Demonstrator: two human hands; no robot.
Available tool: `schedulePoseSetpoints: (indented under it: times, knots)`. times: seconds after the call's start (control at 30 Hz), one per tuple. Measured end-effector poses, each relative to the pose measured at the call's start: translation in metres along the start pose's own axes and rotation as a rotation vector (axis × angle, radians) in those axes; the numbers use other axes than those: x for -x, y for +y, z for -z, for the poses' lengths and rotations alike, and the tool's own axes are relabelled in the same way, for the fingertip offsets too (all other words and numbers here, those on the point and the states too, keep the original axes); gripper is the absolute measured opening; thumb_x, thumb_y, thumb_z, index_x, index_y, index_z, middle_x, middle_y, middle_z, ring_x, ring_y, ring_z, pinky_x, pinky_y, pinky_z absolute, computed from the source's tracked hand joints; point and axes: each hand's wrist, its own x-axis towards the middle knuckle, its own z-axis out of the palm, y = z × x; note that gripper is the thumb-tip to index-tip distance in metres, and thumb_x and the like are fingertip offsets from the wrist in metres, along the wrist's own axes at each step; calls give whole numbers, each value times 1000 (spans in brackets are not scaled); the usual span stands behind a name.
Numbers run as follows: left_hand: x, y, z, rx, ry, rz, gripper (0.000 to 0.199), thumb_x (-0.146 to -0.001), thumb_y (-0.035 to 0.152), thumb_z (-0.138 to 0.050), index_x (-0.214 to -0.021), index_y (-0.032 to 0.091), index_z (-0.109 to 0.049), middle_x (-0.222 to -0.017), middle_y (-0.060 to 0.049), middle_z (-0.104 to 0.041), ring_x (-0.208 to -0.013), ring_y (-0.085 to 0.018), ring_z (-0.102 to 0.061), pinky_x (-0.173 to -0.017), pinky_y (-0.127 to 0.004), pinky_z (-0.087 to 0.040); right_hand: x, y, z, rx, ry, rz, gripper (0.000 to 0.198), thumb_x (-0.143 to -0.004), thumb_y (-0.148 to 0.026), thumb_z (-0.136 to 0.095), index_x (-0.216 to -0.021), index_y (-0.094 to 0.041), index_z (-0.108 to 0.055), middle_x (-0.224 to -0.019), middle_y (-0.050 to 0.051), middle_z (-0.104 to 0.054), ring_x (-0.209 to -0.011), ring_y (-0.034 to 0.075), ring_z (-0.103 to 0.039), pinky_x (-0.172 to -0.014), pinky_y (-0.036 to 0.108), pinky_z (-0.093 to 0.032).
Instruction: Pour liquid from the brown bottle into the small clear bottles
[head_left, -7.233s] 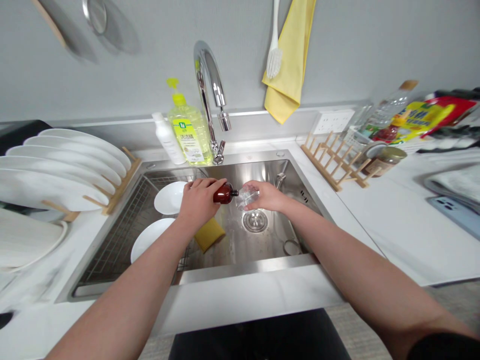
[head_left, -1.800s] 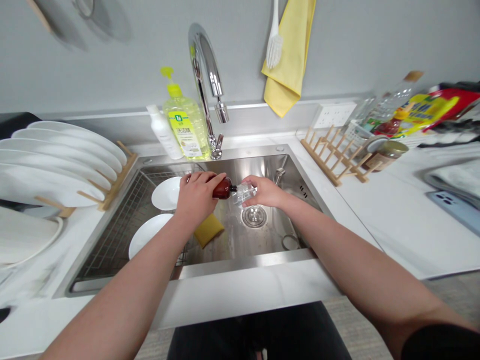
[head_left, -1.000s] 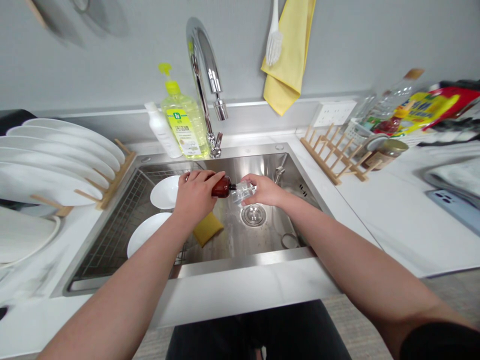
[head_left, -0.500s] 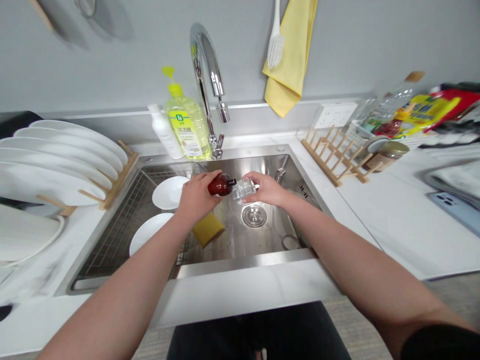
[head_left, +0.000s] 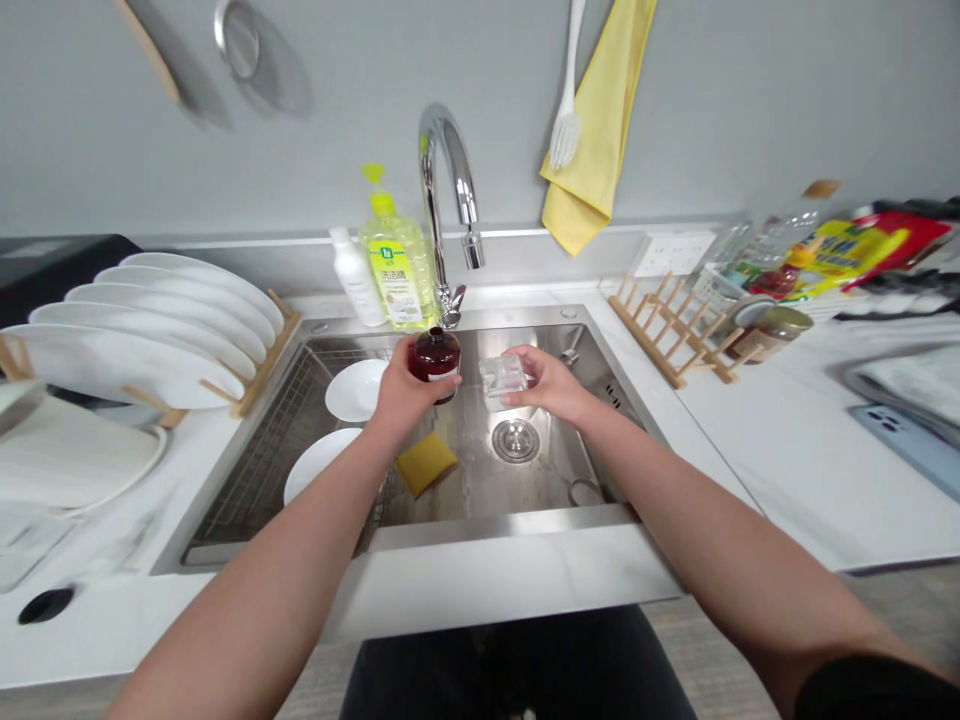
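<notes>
Over the sink, my left hand is wrapped round a dark red-brown bottle. The bottle stands upright with its short black neck up and uncapped. My right hand grips a small clear, blocky glass piece by its right side, level with the bottle and a little apart from it. Whether that piece is a cup or a jar I cannot tell. Below the hands, a yellow sponge lies on the sink floor, left of the round drain.
Two white bowls sit on a wire rack at the sink's left. A faucet arches behind my hands, beside a green-yellow soap bottle. White plates stand in a wooden rack at left; another wooden rack stands at right.
The bottle was tipped with its neck pointing right at the glass piece; now it is upright and farther left. My hands have moved apart. The view has shifted slightly.
</notes>
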Motion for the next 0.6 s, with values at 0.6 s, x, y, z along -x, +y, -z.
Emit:
schedulePoseSetpoints:
  times: [0.6]
  knots:
    - [5,13,7,-34,-74,-71,83,-69,37,-100,-144,27,-66,-136,-9,-82,-123,-33,-81,-115,-52,-62,89,-98,-21,-61,56,-8,84,-60,-48,-114,-128,-32,-67,-123,4,-76,-107,28,-75,-96,41,-63]
